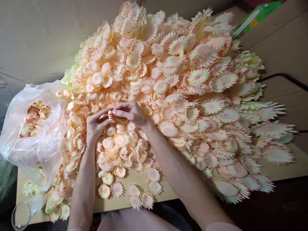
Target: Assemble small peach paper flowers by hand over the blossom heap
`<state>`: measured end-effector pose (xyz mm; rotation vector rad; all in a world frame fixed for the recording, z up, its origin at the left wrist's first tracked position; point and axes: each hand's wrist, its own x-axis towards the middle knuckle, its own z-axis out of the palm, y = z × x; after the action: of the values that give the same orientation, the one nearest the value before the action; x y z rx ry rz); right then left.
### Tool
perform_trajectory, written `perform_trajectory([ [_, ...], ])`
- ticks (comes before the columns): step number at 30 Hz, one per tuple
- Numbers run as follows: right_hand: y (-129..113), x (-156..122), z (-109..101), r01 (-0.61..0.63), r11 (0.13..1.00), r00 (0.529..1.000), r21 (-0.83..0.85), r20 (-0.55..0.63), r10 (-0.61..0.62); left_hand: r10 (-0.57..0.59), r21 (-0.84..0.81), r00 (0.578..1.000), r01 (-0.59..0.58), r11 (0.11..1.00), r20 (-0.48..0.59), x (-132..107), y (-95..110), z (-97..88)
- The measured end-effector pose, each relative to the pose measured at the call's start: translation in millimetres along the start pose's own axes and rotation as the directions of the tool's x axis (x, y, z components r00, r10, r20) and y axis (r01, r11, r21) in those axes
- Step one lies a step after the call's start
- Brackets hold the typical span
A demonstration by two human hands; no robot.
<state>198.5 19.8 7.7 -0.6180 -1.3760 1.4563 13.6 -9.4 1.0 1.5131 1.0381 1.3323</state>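
Observation:
A small curled artificial flower [110, 114], yellow with red-edged petals, is pinched between the thumb and fingers of my left hand [98, 123]. The fingertips of my right hand [131, 111] close against its right side. What those right fingertips grip is partly hidden. Under and around both hands spreads a big heap of flat cream and pink petal discs [161, 86] with fringed, red-tipped edges. Several loose discs [117, 189] lie near the table's front edge, between my forearms.
At left, a translucent plastic bag [51, 112] holds several curled yellow-and-red flowers [38, 115]. A clear cup [26, 211] lies tilted at the table's [109, 203] front left corner. Cardboard [284, 41], a green package [258, 19] and a black cable [284, 75] are at right.

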Motion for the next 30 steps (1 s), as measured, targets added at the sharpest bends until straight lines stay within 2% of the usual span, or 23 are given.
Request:
perform_trajectory([
  [18, -2.1, -0.1, -1.0, 0.013, 1.000, 1.000, -0.004, 0.020, -0.013, -0.040, 0.067, 0.999, 0.041, 0.997, -0.013, -1.4, 2.5, -0.4],
  [30, -3.3, 0.0, 0.5, -0.014, 1.000, 1.000, 0.016, 0.012, 0.014, -0.055, 0.028, 0.998, 0.055, 0.998, -0.027, -1.9, 3.5, 2.0],
])
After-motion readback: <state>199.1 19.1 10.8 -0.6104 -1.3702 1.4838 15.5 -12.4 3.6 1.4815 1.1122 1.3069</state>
